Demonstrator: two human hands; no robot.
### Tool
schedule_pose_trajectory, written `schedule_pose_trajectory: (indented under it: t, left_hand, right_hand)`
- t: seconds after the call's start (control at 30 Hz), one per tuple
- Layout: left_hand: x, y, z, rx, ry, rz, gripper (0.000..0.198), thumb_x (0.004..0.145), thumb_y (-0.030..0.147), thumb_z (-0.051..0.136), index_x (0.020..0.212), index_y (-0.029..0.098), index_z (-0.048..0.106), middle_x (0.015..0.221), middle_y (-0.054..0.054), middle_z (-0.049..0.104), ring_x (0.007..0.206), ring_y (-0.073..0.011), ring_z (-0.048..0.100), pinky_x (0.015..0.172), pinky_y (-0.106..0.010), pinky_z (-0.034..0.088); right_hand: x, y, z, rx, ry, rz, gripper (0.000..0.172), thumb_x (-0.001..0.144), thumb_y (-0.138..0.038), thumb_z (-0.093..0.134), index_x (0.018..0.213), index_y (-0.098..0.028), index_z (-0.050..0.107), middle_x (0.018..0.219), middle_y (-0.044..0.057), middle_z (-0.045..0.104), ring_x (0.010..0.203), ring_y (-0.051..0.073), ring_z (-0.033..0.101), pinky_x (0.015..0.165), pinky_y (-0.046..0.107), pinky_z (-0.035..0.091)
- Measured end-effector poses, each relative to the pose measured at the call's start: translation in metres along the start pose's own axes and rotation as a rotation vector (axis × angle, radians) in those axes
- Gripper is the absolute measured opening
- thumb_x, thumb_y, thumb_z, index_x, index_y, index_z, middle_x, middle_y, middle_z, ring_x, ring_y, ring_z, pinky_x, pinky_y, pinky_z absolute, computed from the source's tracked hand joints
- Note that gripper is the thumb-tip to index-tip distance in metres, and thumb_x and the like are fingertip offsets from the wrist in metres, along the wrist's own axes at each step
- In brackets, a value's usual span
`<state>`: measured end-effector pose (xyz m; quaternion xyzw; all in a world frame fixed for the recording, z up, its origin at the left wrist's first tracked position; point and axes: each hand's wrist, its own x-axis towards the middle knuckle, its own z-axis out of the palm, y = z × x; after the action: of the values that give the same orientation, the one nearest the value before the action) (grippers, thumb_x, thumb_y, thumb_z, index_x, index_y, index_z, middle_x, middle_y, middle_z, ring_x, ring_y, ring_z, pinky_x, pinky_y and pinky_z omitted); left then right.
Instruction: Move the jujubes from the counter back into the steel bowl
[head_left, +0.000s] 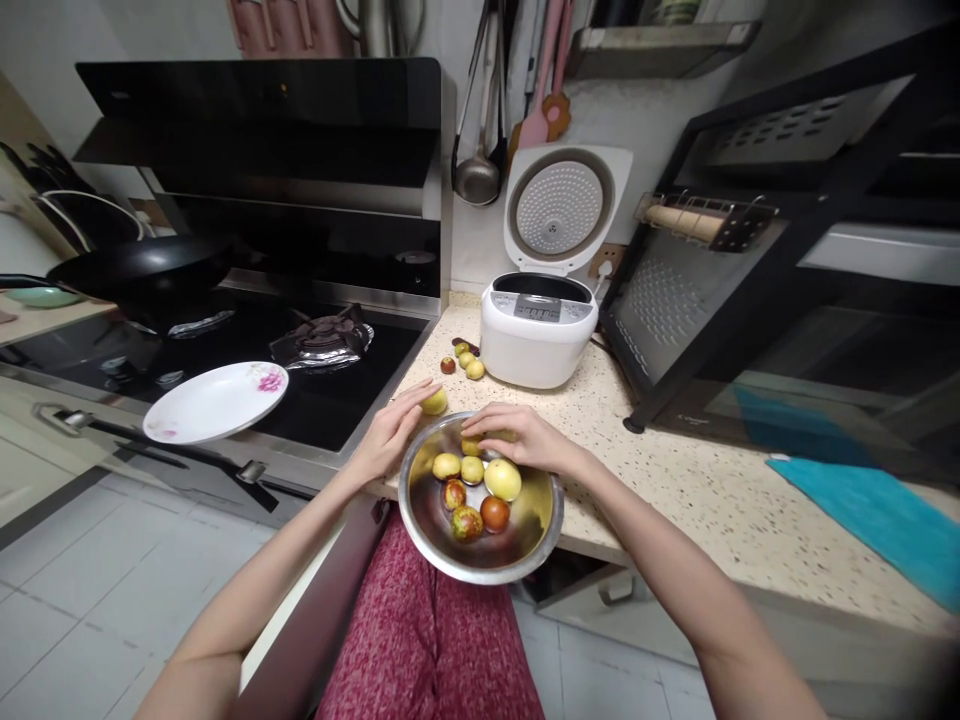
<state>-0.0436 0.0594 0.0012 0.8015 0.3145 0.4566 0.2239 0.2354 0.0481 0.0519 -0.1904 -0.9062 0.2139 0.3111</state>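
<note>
A steel bowl [427, 515] sits at the counter's front edge with several small yellow-green and reddish fruits [480, 490] in it. My left hand [394, 432] is curled round one yellow-green fruit [435, 402] just outside the bowl's far left rim. My right hand [521, 436] reaches over the bowl's far rim, fingers closed on a yellow-green fruit [474, 445] inside it. Three more loose fruits [466, 362] lie on the counter in front of the rice cooker.
A white rice cooker [538, 335] stands open behind the bowl. A white flowered plate [216, 402] rests on the gas stove [330, 345] to the left, beyond it a black wok [142, 268]. A black rack [757, 250] and blue cloth [877, 515] occupy the right.
</note>
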Motion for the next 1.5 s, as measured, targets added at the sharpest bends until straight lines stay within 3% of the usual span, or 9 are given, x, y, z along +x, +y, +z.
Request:
schedule_pose_trajectory:
  t: [0.1, 0.27, 0.57, 0.73, 0.93, 1.2, 1.37, 1.43, 1.5]
  left_hand:
    - [0.002, -0.002, 0.003, 0.092, -0.049, -0.045, 0.05, 0.109, 0.043, 0.041, 0.155, 0.026, 0.048, 0.163, -0.009, 0.046, 0.157, -0.0263, 0.036, 0.132, -0.054, 0.027]
    - [0.0, -0.006, 0.006, 0.181, -0.179, -0.003, 0.054, 0.107, 0.038, 0.047, 0.159, 0.027, 0.04, 0.167, -0.012, 0.038, 0.16, -0.0295, 0.029, 0.131, -0.055, 0.027]
    - [-0.002, -0.009, 0.009, 0.298, 0.015, -0.096, 0.044, 0.101, 0.034, 0.056, 0.145, 0.027, 0.054, 0.147, -0.015, 0.048, 0.137, -0.0305, 0.053, 0.116, -0.053, 0.046]
    - [-0.001, -0.001, 0.008, 0.299, -0.017, -0.16, 0.04, 0.102, 0.031, 0.052, 0.141, 0.026, 0.054, 0.155, -0.014, 0.043, 0.141, -0.0318, 0.05, 0.116, -0.052, 0.045]
    - [0.002, -0.001, 0.008, 0.324, 0.006, -0.14, 0.033, 0.1, 0.028, 0.054, 0.133, 0.026, 0.058, 0.139, -0.011, 0.053, 0.129, -0.0283, 0.057, 0.111, -0.047, 0.05]
    - [0.002, -0.006, 0.008, 0.243, 0.01, -0.147, 0.035, 0.102, 0.032, 0.055, 0.136, 0.026, 0.057, 0.138, -0.011, 0.055, 0.132, -0.0275, 0.056, 0.116, -0.049, 0.045]
    - [0.004, -0.007, 0.007, -0.066, 0.164, -0.204, 0.042, 0.098, 0.042, 0.063, 0.135, 0.023, 0.056, 0.138, -0.012, 0.059, 0.126, -0.026, 0.062, 0.107, -0.042, 0.055]
    - [0.003, -0.007, 0.008, -0.155, 0.23, -0.169, 0.044, 0.097, 0.041, 0.066, 0.136, 0.024, 0.056, 0.139, -0.012, 0.058, 0.13, -0.0261, 0.06, 0.11, -0.041, 0.054]
    - [0.002, -0.005, 0.007, -0.182, 0.225, -0.076, 0.044, 0.095, 0.04, 0.07, 0.135, 0.026, 0.059, 0.139, -0.011, 0.057, 0.134, -0.0266, 0.057, 0.112, -0.041, 0.052]
  right_hand:
    - [0.0, 0.0, 0.0, -0.008, 0.007, 0.003, 0.02, 0.097, -0.018, 0.068, 0.114, -0.021, 0.078, 0.112, 0.01, 0.079, 0.104, 0.022, 0.074, 0.095, 0.042, 0.059]
    - [0.0, -0.001, 0.001, -0.023, -0.023, 0.031, 0.018, 0.096, -0.017, 0.069, 0.111, -0.02, 0.078, 0.11, 0.009, 0.08, 0.1, 0.021, 0.075, 0.094, 0.039, 0.059]
    - [0.0, -0.005, 0.001, -0.033, -0.034, 0.087, 0.016, 0.098, -0.019, 0.067, 0.107, -0.019, 0.08, 0.102, 0.008, 0.081, 0.092, 0.02, 0.075, 0.087, 0.035, 0.059]
    - [-0.001, -0.005, 0.002, -0.029, -0.028, 0.086, 0.016, 0.098, -0.021, 0.067, 0.106, -0.02, 0.08, 0.101, 0.008, 0.081, 0.09, 0.02, 0.075, 0.086, 0.035, 0.058]
    - [0.0, -0.005, 0.002, -0.027, -0.017, 0.078, 0.015, 0.098, -0.022, 0.067, 0.105, -0.019, 0.08, 0.098, 0.007, 0.081, 0.087, 0.019, 0.075, 0.083, 0.034, 0.058]
    - [0.0, -0.003, 0.003, -0.035, -0.023, 0.077, 0.016, 0.099, -0.021, 0.065, 0.103, -0.019, 0.08, 0.097, 0.007, 0.081, 0.087, 0.019, 0.075, 0.084, 0.034, 0.058]
    - [-0.001, -0.005, 0.002, -0.027, -0.017, 0.094, 0.016, 0.099, -0.02, 0.066, 0.104, -0.02, 0.081, 0.098, 0.006, 0.081, 0.088, 0.019, 0.075, 0.085, 0.034, 0.058]
    - [-0.001, -0.005, 0.001, -0.022, -0.01, 0.096, 0.015, 0.098, -0.02, 0.066, 0.103, -0.02, 0.081, 0.097, 0.006, 0.081, 0.087, 0.018, 0.075, 0.085, 0.034, 0.057]
    - [-0.001, -0.005, 0.001, -0.027, -0.003, 0.096, 0.015, 0.098, -0.02, 0.066, 0.103, -0.02, 0.08, 0.097, 0.006, 0.081, 0.087, 0.019, 0.075, 0.084, 0.034, 0.057]
